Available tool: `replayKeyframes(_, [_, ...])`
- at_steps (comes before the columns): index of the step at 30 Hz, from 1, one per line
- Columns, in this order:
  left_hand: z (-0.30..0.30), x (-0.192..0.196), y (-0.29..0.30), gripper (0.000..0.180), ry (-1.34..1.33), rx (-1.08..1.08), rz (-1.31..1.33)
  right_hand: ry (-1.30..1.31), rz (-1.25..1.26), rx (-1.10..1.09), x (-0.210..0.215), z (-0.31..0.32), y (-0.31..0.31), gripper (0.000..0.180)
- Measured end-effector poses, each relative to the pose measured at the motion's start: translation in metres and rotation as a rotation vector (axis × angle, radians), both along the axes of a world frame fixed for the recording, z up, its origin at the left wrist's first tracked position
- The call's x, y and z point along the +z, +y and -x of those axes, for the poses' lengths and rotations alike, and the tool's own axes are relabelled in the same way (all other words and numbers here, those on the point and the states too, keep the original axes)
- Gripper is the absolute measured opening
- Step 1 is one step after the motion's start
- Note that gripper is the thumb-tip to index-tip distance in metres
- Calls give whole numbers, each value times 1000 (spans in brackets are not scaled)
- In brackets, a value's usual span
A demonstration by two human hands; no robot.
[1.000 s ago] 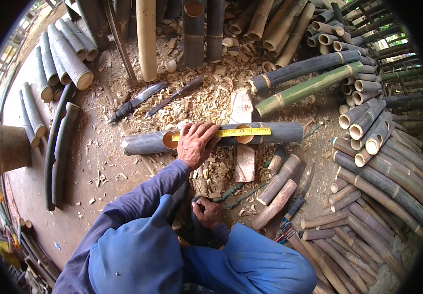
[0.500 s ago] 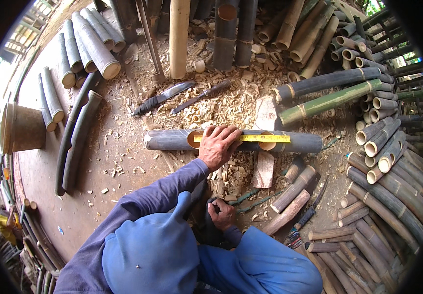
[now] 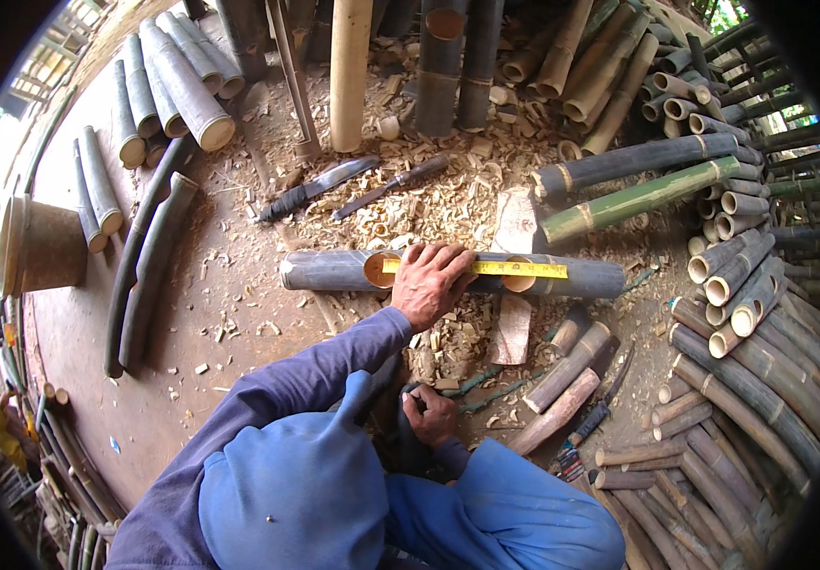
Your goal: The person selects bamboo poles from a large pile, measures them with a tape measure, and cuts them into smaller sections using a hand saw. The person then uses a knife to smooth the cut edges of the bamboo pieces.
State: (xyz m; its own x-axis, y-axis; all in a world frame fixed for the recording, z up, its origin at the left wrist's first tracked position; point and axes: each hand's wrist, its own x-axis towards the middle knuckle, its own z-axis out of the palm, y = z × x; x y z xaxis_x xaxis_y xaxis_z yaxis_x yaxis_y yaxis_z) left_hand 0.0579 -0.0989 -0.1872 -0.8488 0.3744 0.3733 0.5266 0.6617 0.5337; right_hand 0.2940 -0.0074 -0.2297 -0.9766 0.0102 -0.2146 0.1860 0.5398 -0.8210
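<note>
Dark grey-brown bamboo, the bamboo pole (image 3: 334, 270) lies crosswise on the floor (image 3: 201, 323) before us, its long axis running left to right, amid pale shavings (image 3: 429, 204). Our left hand (image 3: 432, 283) is stretched out and rests on its middle, fingers (image 3: 448, 255) spread flat and pressing a yellow measuring tape (image 3: 514, 269) along the pole's top; the tape runs out rightwards from under the fingers. Round cut holes show on the pole at either side of the hand. Our right hand (image 3: 432, 415) sits close to our body, well short of the pole, fingers clenched round something small and dark we cannot make out. A long knife (image 3: 315, 189) lies beyond the pole, toward the floor's far edge.
</note>
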Motion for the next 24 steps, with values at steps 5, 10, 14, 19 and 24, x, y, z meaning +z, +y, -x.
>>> replayKeyframes(5, [0,1,2,33,21,27,-1,-22,-46,3,7,2,0,19])
replayKeyframes(10, [1,0,3,34,41,17,-3,68,-27,-5,3,2,0,23])
replayKeyframes(14, [1,0,2,33,33,18,4,91,9,-14,0,1,0,22])
replayKeyframes(19, [1,-1,2,33,27,16,18,84,6,-9,0,1,0,22])
replayKeyframes(24, [1,2,3,31,19,13,14,80,14,-12,-1,1,1,22])
